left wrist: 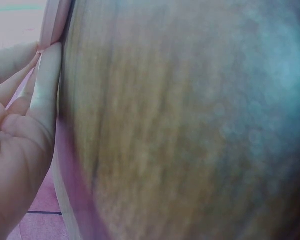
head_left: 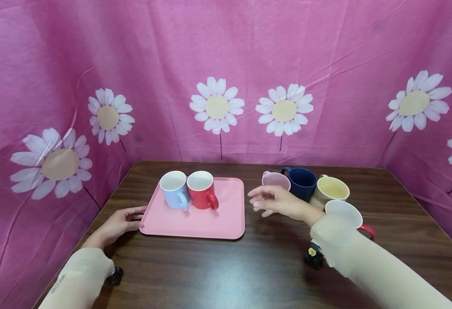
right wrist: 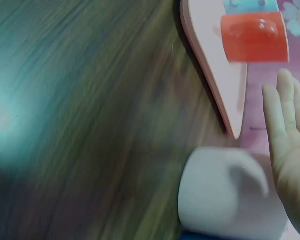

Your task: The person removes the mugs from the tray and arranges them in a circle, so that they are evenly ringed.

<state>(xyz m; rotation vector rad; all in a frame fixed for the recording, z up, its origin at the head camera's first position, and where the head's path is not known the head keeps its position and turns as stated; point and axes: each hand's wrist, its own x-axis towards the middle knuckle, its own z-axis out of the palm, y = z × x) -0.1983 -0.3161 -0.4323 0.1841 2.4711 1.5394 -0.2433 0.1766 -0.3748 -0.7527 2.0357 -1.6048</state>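
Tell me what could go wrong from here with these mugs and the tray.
The left fingers touch the edge of the pink tray; a sudden push might make the blue mug and red mug knock together, as they stand side by side.
The right fingers are near the pink mug, which could bump the navy mug close beside it.
The right sleeve overlaps the white-lined mug in the head view and might brush it.

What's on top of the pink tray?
A light blue mug and a red mug stand on the pink tray. The patch beneath them is covered, so it can't be seen.
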